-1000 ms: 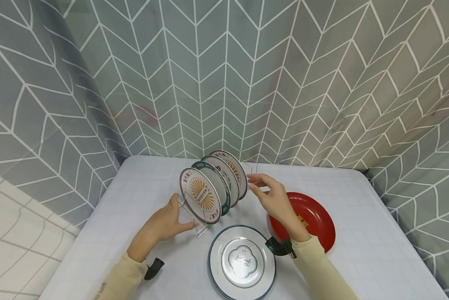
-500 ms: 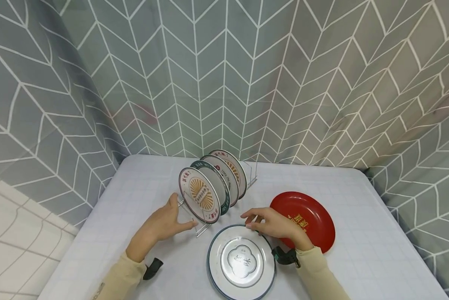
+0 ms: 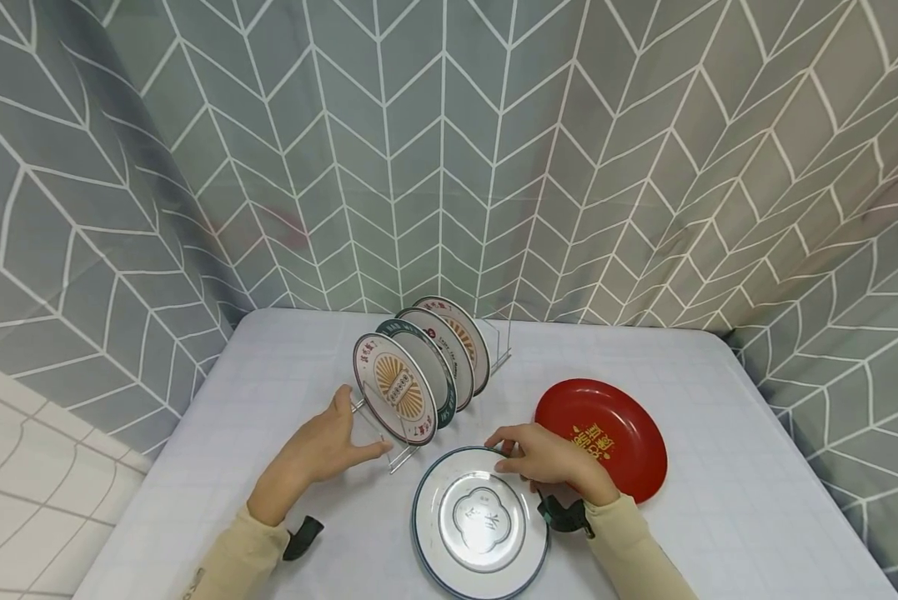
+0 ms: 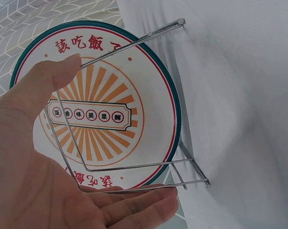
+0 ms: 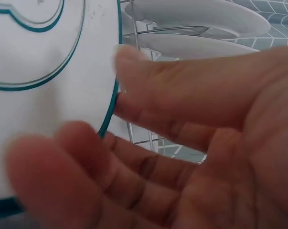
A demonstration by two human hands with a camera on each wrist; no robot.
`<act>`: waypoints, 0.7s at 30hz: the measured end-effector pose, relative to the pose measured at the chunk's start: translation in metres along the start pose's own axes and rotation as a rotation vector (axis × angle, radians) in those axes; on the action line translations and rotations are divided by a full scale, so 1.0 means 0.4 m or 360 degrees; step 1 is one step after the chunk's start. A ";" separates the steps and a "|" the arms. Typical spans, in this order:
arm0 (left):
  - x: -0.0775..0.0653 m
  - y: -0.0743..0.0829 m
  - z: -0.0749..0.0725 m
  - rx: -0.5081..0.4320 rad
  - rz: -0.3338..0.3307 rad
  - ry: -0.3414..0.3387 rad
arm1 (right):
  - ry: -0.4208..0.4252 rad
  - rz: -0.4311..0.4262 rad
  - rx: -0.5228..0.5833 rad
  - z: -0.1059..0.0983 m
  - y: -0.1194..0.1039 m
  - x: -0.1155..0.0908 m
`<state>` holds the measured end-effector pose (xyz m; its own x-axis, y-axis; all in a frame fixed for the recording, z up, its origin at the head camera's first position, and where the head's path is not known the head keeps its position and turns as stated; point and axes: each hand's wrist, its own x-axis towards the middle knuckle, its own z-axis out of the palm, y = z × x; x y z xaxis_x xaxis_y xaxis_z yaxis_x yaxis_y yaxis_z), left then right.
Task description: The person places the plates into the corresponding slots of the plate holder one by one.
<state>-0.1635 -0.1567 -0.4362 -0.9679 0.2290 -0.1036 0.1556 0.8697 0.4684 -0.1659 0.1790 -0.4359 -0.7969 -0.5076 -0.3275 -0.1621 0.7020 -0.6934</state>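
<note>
A wire dish rack (image 3: 399, 463) holds several plates on edge. The foremost plate (image 3: 394, 385) is white with an orange sunburst and red characters. My left hand (image 3: 321, 446) grips the rack's near end, its thumb on one wire and its fingers along the lower bars in the left wrist view. An upside-down white plate (image 3: 459, 546) with a blue-green rim lies on the table in front of the rack. My right hand (image 3: 549, 457) pinches the far right part of its rim; in the right wrist view the thumb (image 5: 134, 71) is at the edge, with fingertips around the rim.
A red oval plate (image 3: 632, 433) with yellow characters lies to the right, partly behind my right hand. The table has a white cloth (image 3: 719, 500). A grey curtain (image 3: 418, 167) with white chevron lines hangs behind the table and at both sides.
My right hand has come from the rack's far right end toward me and down to the upturned plate's rim, where its fingers have closed. My left hand stays at the rack.
</note>
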 end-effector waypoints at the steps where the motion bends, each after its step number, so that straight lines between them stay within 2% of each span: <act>1: 0.000 -0.001 0.000 0.0000 0.0000 0.0001 | -0.0002 0.0032 0.0011 0.002 0.001 0.000; 7: 0.003 -0.005 0.004 -0.0002 0.0012 0.0000 | 0.0052 0.0162 -0.0003 0.011 0.006 -0.008; 12: 0.001 -0.004 0.005 0.0003 0.0010 0.0005 | 0.0096 0.0208 -0.0026 0.021 0.010 -0.009; 21: 0.001 -0.004 0.004 0.0007 0.0006 0.0006 | 0.0090 0.0158 -0.0122 0.028 0.013 -0.001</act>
<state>-0.1639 -0.1575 -0.4385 -0.9681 0.2307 -0.0982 0.1604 0.8707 0.4649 -0.1599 0.1773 -0.4465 -0.8424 -0.4064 -0.3539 -0.1232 0.7845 -0.6078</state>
